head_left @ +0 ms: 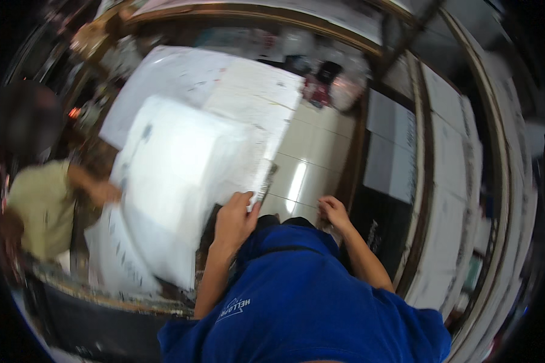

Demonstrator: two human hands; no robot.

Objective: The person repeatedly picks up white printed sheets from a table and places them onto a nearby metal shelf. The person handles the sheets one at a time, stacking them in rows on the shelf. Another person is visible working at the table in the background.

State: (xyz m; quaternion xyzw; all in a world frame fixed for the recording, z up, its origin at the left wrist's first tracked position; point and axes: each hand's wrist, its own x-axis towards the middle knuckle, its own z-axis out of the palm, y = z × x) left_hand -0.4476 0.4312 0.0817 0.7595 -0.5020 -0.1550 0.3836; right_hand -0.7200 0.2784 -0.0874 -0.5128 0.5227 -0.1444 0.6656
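A big white sheet (181,163) with faint print lies bowed over a stack of similar sheets. My left hand (236,218) grips its near right edge, fingers curled over the border. My right hand (334,212) hangs lower right over the pale tiled floor (312,157), fingers loosely curled; I cannot make out anything in it. Another person in a pale green shirt (39,206) stands at the left, one hand (106,193) on the sheet's left edge. My blue shirt (303,296) fills the bottom of the view.
More white printed sheets (224,85) lie spread beyond the held one. Tall stacks of white sheets (454,181) on dark-framed racks run along the right side. A worktable edge (103,296) with dark panels sits at lower left. Small cluttered items (321,85) lie at the far end.
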